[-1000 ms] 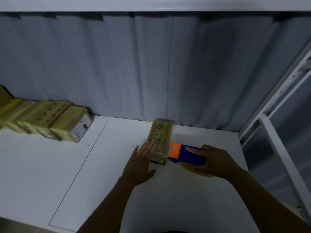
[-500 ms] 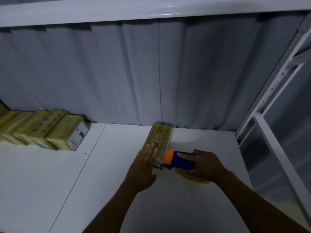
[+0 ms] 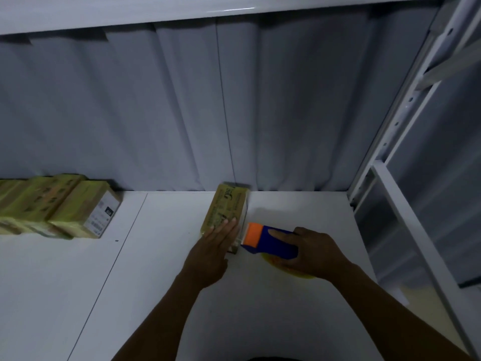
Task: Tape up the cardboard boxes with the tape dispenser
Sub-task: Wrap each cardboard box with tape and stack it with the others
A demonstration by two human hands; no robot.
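Note:
A narrow yellow-brown cardboard box (image 3: 226,206) lies on the white table (image 3: 156,282), its far end against the grey curtain. My left hand (image 3: 212,252) lies flat on the box's near end with straight fingers pressing down. My right hand (image 3: 311,252) grips the blue tape dispenser (image 3: 273,242). The dispenser's orange front (image 3: 253,234) sits at the box's near right corner. A yellow tape roll (image 3: 289,269) shows under my right hand, mostly hidden.
Several more yellow boxes (image 3: 65,204) stand in a row at the back left, one with a white label. A grey curtain (image 3: 208,113) closes the back. A white metal rack frame (image 3: 406,204) stands along the right.
The view has shifted slightly. My right hand has brought the dispenser a little closer to the box's near right corner. My left hand stays flat on the box.

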